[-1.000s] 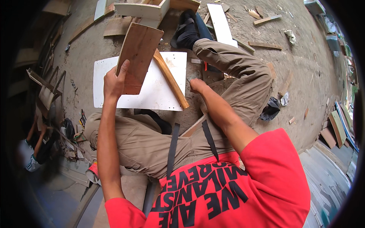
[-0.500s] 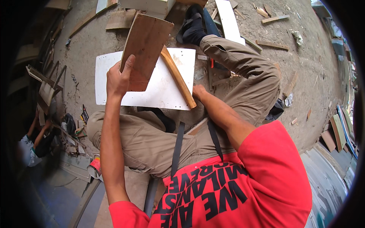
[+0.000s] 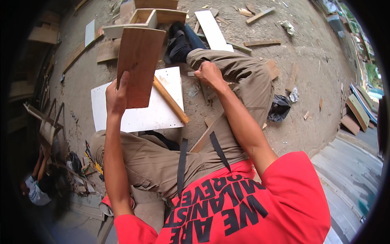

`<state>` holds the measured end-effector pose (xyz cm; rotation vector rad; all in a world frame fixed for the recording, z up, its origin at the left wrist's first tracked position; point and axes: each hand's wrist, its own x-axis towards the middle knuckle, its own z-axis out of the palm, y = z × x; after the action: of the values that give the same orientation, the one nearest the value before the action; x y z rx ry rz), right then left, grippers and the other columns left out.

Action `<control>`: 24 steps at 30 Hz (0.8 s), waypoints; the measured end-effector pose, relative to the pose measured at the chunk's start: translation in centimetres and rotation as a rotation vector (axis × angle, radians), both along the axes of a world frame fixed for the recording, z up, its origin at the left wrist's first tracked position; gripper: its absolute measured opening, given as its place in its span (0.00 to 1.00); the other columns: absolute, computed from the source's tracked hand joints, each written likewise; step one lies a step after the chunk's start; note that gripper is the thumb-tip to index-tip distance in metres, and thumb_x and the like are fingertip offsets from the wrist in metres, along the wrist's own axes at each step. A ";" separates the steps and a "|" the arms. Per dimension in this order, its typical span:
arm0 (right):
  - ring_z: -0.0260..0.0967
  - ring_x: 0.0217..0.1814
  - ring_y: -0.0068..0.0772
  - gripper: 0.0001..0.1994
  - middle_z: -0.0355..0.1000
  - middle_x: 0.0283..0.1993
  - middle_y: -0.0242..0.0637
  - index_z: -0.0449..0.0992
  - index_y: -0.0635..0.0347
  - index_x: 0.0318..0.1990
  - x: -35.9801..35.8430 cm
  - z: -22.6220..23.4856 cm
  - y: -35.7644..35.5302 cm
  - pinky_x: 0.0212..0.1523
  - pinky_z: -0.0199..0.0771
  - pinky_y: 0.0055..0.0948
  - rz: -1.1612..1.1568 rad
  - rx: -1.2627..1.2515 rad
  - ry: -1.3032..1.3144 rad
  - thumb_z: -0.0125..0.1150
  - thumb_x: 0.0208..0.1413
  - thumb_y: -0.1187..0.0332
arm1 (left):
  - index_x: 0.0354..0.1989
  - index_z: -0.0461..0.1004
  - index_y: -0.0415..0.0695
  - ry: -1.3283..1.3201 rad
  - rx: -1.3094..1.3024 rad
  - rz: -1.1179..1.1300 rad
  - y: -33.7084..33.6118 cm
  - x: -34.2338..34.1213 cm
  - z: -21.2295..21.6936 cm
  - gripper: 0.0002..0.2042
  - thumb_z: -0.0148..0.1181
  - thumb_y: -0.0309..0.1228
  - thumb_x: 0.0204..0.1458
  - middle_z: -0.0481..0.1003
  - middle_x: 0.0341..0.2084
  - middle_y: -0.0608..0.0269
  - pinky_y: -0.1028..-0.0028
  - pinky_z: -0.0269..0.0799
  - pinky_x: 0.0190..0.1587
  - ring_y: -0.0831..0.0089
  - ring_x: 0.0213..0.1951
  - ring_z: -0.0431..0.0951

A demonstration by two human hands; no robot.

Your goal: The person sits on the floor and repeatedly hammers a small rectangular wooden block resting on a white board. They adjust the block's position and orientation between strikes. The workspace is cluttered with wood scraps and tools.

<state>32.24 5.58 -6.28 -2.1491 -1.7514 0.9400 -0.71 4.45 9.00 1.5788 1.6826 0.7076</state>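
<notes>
My left hand (image 3: 117,95) grips a reddish-brown wooden board (image 3: 140,65) by its lower left edge, thumb on its face, and holds it up. Behind it, a white panel (image 3: 136,120) with small holes along its edges lies flat before my legs. A yellowish-brown wooden stick (image 3: 172,101) rests slantwise on the panel, its far end hidden behind the board. My right hand (image 3: 209,75) is closed above my bent right leg, right of the panel; what its fingers hold, if anything, is hidden.
A wooden frame (image 3: 151,19) stands beyond the board. A long white strip (image 3: 212,30) lies beside my foot. Wood offcuts (image 3: 261,15) and a black plastic bag (image 3: 279,108) lie on the dirt floor. At far left another person (image 3: 37,191) works by some wooden pieces.
My right hand has lifted from beside the stick's near end, up and away over my leg. My left hand still holds the board, now more upright. The whole view has shifted.
</notes>
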 end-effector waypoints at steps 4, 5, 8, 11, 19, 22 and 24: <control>0.80 0.30 0.38 0.15 0.79 0.28 0.48 0.81 0.68 0.31 5.8 13.5 -4.5 0.35 0.78 0.34 -0.311 0.554 0.431 0.66 0.50 0.61 | 0.48 0.76 0.28 -0.209 0.026 -0.130 -0.9 4.2 1.9 0.37 0.46 0.60 0.65 0.80 0.40 0.50 0.71 0.71 0.50 0.69 0.45 0.76; 0.79 0.29 0.33 0.14 0.79 0.27 0.44 0.81 0.67 0.33 7.5 16.0 -6.8 0.33 0.77 0.29 -0.431 0.616 0.508 0.66 0.52 0.62 | 0.49 0.75 0.27 -0.206 0.027 -0.144 -1.2 5.3 2.1 0.37 0.46 0.60 0.65 0.80 0.41 0.50 0.70 0.70 0.50 0.69 0.46 0.76; 0.76 0.28 0.25 0.13 0.78 0.26 0.38 0.80 0.66 0.34 14.8 16.7 -12.9 0.33 0.76 0.27 -0.635 0.754 0.474 0.67 0.54 0.63 | 0.49 0.74 0.26 -0.333 0.095 -0.145 -3.5 11.7 3.5 0.37 0.45 0.60 0.65 0.79 0.41 0.53 0.68 0.68 0.53 0.70 0.47 0.74; 0.76 0.28 0.25 0.12 0.78 0.26 0.37 0.80 0.65 0.34 23.4 11.5 -19.4 0.33 0.76 0.27 -0.866 0.739 0.195 0.69 0.53 0.63 | 0.59 0.68 0.28 -0.369 -0.087 -0.394 -4.0 16.3 4.0 0.38 0.46 0.60 0.65 0.75 0.51 0.55 0.69 0.65 0.58 0.72 0.53 0.71; 0.76 0.49 0.55 0.25 0.75 0.48 0.59 0.73 0.65 0.47 33.8 -11.8 -31.5 0.48 0.77 0.47 -1.005 0.014 -0.444 0.70 0.54 0.52 | 0.52 0.73 0.29 -0.331 -0.140 -0.465 -5.3 23.9 2.4 0.35 0.46 0.59 0.66 0.76 0.46 0.58 0.71 0.67 0.55 0.74 0.48 0.73; 0.64 0.66 0.63 0.52 0.57 0.67 0.70 0.56 0.73 0.66 34.6 -15.1 -30.5 0.62 0.70 0.48 -1.285 -0.192 -0.271 0.65 0.49 0.33 | 0.53 0.72 0.28 -0.369 -0.180 -0.381 -5.8 23.8 2.3 0.36 0.46 0.58 0.66 0.76 0.48 0.56 0.71 0.70 0.53 0.73 0.48 0.75; 0.58 0.71 0.63 0.63 0.52 0.71 0.69 0.48 0.76 0.70 35.6 -17.6 -29.4 0.67 0.65 0.48 -1.538 -0.234 -0.185 0.64 0.44 0.26 | 0.55 0.71 0.29 -0.382 -0.192 -0.317 -6.1 24.2 2.4 0.35 0.47 0.58 0.66 0.76 0.49 0.53 0.68 0.71 0.55 0.70 0.50 0.76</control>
<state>67.80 -23.82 -23.85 -2.7471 0.3088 0.4374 23.51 -1.64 11.35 1.4246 1.1549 0.6166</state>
